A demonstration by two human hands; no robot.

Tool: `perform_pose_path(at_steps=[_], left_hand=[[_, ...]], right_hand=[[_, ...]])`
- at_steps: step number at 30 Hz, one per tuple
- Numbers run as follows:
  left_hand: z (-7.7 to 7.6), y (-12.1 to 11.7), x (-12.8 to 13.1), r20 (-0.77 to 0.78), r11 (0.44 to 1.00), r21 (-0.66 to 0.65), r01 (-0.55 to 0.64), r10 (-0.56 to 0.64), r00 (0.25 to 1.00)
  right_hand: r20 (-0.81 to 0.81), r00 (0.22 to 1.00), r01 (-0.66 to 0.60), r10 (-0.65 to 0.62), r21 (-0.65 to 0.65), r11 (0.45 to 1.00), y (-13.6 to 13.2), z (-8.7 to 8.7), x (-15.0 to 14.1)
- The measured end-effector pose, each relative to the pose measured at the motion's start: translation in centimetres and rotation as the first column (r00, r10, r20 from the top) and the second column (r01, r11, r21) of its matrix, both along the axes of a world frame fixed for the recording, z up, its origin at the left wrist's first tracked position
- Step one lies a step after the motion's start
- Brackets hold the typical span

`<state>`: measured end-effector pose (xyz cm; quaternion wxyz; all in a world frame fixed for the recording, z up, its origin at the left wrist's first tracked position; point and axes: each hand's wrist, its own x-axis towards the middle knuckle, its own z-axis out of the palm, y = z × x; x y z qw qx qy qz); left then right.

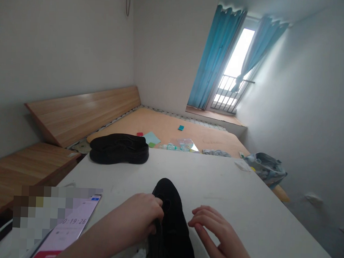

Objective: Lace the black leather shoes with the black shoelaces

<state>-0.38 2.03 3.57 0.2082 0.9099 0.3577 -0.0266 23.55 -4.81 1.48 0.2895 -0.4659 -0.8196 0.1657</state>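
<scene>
A narrow room with a white wall (309, 112) on the right of the frame tilts away from the camera, and at the upper right a bright balcony door (237, 67) with metal railings stands between blue curtains (215, 58). Along the upper left, a wooden headboard (81, 113) runs behind an orange-brown bed base (172, 131), and a lower wooden panel (24, 172) sits at the left edge. Scattered on the bed base near the middle of the frame are a plastic bag (185, 145), a pale blue paper (151, 138) and a small teal square (180, 128). A gray-blue bag (265, 169) slumps at the right, just past the corner of the white tabletop (229, 188), which fills the lower half of the frame. A black shoe (168, 216) stands at the bottom center of the tabletop, with its toe pointing away from the person, and a second black shoe (119, 149) lies at the far edge. At the lower left, a phone (71, 225) shows a pink screen with a timer, partly hidden by a pixelated patch. The left hand (136, 218) grips the near shoe, its fingers (157, 204) closed around the opening, while the right hand (215, 233) stays open just beside the shoe, its fingers (202, 217) loosely curved and not holding anything.
</scene>
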Motion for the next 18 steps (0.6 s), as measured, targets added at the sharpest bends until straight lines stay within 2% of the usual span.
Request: perform_pose_path(at_steps=[6, 12, 15, 18], left_hand=[[0.1, 1.4, -1.4, -0.1, 0.983, 0.084, -0.163, 0.171, 0.98], [-0.6, 4.4, -5.1, -0.152, 0.89, 0.222, -0.399, 0.435, 0.887], [-0.9, 5.3, -6.2, -0.165, 0.845, 0.265, -0.465, 0.514, 0.842], [-1.1, 6.1, -7.0, -0.166, 0.805, 0.301, -0.512, 0.573, 0.803]], right_hand=[[-0.051, 0.997, 0.062, -0.062, -0.004, 0.998, -0.8, -1.0, 1.7], [-0.085, 0.987, 0.133, -0.135, -0.025, 0.991, -1.4, -1.9, 3.1], [-0.135, 0.981, 0.129, -0.14, -0.087, 0.988, -0.2, -1.8, 2.8], [-0.121, 0.985, 0.104, -0.125, -0.168, 0.98, 2.3, -1.5, 1.7]])
